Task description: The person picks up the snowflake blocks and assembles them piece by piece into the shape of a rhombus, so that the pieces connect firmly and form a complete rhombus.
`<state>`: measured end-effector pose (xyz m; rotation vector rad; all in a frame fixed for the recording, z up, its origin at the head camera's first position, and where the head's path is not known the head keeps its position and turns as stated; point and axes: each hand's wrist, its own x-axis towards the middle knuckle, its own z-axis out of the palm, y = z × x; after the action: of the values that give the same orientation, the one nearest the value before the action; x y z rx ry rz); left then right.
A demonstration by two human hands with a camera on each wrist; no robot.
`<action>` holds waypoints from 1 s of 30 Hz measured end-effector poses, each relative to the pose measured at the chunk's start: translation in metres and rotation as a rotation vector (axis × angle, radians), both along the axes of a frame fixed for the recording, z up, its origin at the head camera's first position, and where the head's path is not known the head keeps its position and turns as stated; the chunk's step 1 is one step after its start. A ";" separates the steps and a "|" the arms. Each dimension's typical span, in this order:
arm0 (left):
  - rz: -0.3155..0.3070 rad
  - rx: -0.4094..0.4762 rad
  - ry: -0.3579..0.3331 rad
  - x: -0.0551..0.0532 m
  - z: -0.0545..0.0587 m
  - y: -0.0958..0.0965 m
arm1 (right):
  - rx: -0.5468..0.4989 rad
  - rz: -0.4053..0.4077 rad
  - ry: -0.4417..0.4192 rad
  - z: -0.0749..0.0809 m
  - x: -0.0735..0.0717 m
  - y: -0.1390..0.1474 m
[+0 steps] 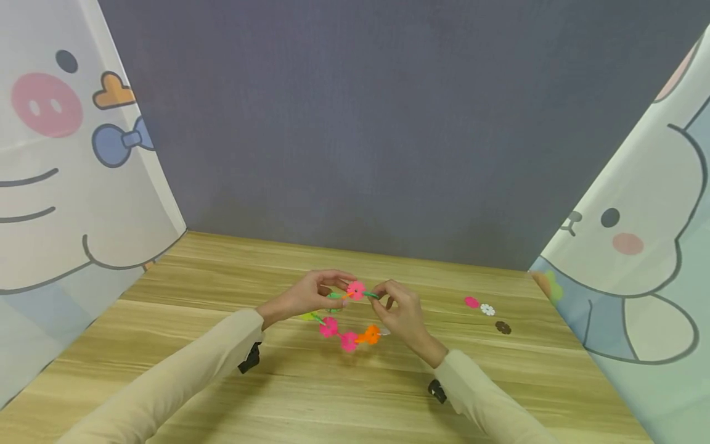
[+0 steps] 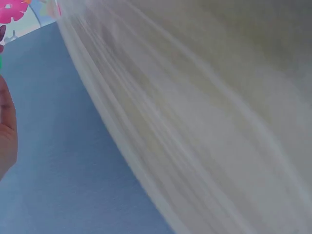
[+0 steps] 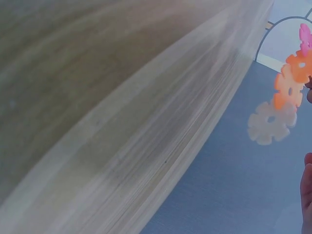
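Note:
In the head view my left hand (image 1: 310, 294) holds a chain of interlocking flower-shaped plastic discs by a pink disc (image 1: 355, 290) and an orange one seen edge-on beside its thumb. My right hand (image 1: 403, 309) pinches a green disc (image 1: 371, 295), edge-on, against the pink disc's right side. Below the hands hangs the rest of the chain, with pink discs (image 1: 328, 327), an orange disc (image 1: 373, 334) and a whitish end disc (image 3: 271, 122) that shows best in the right wrist view. A pink disc (image 2: 12, 10) appears at the left wrist view's corner.
Three loose discs lie on the wooden table (image 1: 222, 277) to the right: pink (image 1: 471, 302), white (image 1: 487, 309) and brown (image 1: 503, 327). A dark grey panel (image 1: 355, 123) rises behind the table, with cartoon-printed sheets on both sides.

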<state>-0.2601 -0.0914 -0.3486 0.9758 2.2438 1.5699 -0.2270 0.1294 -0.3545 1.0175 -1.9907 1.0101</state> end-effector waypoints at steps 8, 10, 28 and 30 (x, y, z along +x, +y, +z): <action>0.013 -0.004 0.119 -0.003 -0.002 0.004 | 0.023 -0.011 0.041 -0.025 -0.020 0.007; 0.046 -0.014 0.143 -0.003 -0.003 0.005 | 0.030 -0.016 0.050 -0.025 -0.020 0.007; 0.121 0.003 0.183 -0.003 -0.004 0.015 | 0.019 0.015 0.061 -0.015 -0.011 -0.002; 0.113 0.019 0.166 -0.003 -0.005 0.015 | 0.024 0.023 0.054 -0.008 -0.005 -0.004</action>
<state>-0.2632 -0.0765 -0.3536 1.0364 2.4389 1.6137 -0.2324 0.1254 -0.3623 1.0719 -1.9559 0.9629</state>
